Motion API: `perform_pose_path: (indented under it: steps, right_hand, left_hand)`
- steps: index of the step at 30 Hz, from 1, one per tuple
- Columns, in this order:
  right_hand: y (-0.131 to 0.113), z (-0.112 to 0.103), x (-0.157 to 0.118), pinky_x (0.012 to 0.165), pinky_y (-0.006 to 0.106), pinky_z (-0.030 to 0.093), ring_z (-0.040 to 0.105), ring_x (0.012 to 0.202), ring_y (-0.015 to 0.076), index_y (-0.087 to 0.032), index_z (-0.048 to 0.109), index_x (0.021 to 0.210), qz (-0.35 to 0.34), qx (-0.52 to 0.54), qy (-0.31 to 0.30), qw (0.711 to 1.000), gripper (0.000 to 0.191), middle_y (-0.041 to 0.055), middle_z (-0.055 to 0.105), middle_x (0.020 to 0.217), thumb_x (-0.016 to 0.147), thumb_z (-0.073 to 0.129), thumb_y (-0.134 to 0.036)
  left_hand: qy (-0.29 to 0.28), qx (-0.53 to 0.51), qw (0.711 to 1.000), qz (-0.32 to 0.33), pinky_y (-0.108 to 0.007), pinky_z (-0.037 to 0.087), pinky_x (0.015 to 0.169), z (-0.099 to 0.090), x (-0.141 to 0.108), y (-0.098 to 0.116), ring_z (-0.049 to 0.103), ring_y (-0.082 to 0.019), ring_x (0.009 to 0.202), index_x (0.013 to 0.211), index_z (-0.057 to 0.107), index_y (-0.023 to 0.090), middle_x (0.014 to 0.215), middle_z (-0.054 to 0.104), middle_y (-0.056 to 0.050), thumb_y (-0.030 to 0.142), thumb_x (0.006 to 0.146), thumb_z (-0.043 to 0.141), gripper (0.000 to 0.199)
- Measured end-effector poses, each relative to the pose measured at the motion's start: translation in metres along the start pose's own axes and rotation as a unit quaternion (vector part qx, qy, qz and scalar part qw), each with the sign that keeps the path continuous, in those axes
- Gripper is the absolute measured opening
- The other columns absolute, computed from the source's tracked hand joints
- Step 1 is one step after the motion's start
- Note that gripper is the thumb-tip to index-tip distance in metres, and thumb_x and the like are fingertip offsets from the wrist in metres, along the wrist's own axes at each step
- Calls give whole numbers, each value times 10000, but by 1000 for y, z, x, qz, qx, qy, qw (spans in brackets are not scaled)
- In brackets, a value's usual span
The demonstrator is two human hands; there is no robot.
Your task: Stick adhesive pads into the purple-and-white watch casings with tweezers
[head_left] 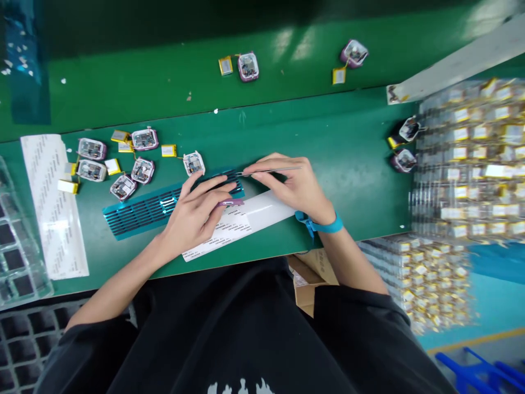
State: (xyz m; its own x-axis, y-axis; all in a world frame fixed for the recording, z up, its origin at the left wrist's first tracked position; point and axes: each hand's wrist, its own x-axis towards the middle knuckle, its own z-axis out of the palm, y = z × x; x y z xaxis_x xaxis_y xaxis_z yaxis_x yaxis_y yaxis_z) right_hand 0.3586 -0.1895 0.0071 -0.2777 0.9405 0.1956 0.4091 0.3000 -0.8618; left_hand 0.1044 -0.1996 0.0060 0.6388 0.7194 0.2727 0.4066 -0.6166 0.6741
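Observation:
My right hand (289, 178) pinches thin metal tweezers (283, 169), their tips at the right end of a blue sheet with rows of black strips (139, 214). Across that sheet lies my left hand (199, 210), its upper fingers stretched towards the tweezer tips. Its thumb and lower fingers close around a small purple casing (232, 202), mostly hidden by the hand. Under both hands is a white printed backing sheet (262, 210). Just beyond my left fingertips sits an open device housing with a circuit board (193, 163), wired to a yellow battery (168, 150).
Several open housings (92, 170) with batteries are grouped at the left, beside a white printed sheet (57, 208) and a clear tray (18, 246). Two more housings (248, 66) lie on the far green surface. Stacked battery trays (471, 164) stand at the right, near two housings (404, 160).

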Motion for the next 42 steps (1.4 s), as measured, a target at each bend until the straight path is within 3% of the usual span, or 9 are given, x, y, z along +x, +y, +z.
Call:
perform_pose_path:
  steps: [12,20,24,26,28,30,36,38,42]
  right_hand:
    - [7,-1,2,898,385,587,731,972,207,-316,799,1096,-6,-30,-12,999,179,-11,812,1061,997,649,-321]
    - [7,-2,-1,906,426,618,715,1095,225,-366,764,1193,-83,-90,-42,992,280,-36,790,1161,1013,580,-257]
    - [-14,-10,10,949,463,611,721,1059,244,-405,754,1213,-91,-81,61,991,294,-32,786,1167,977,667,-253]
    - [-26,-11,17,961,484,603,718,1055,260,-406,769,1182,-69,-58,109,990,251,-28,784,1160,963,705,-301]
    - [-37,-8,23,961,491,599,713,1076,272,-405,776,1166,-65,-39,131,989,219,-31,780,1174,965,709,-350]
    - [-44,-1,26,919,468,616,723,1044,258,-411,765,1190,-108,-43,145,983,240,-45,781,1184,970,705,-334]
    - [-47,19,22,746,368,660,750,912,202,-388,717,1273,-239,-156,124,950,433,-42,769,1201,939,695,-113]
    - [-47,20,19,759,367,666,752,943,196,-363,717,1268,-240,-177,95,950,408,-34,768,1212,957,662,-103]
    - [-45,19,16,762,311,654,747,940,159,-288,699,1276,-300,-212,54,928,349,-15,765,1233,994,611,-103]
  left_hand:
    - [-59,18,998,17,-542,465,1137,7,0,-9,586,-276,1349,1176,620,176,1423,665,-145,131,1020,459,229]
    - [-63,45,996,39,-512,489,1126,10,0,-11,615,-272,1312,1144,623,167,1370,696,-150,122,1017,452,218]
    - [-82,58,990,97,-534,452,1161,4,0,-5,634,-261,1311,1124,617,186,1397,688,-127,74,1006,438,242]
    - [-31,6,993,115,-539,452,1161,-3,0,0,663,-244,1274,1115,602,219,1353,720,-93,116,1036,424,220]
    - [96,-93,990,32,-499,527,1071,-12,2,2,710,-231,1183,1140,569,245,1260,759,-83,222,1079,397,184]
    - [196,-202,954,-101,-441,589,919,-22,4,-2,752,-227,1051,1176,529,258,1148,779,-82,338,1092,406,169]
    - [88,-491,812,-303,-391,594,759,-33,12,-14,734,-209,776,866,566,200,938,793,-110,334,996,547,187]
    - [114,-522,777,-334,-312,565,668,-31,12,-11,693,-171,714,814,612,189,862,772,-75,311,937,641,175]
    - [197,-490,764,-370,-218,484,516,-30,13,-5,589,-95,539,727,693,165,643,663,0,296,803,812,192]
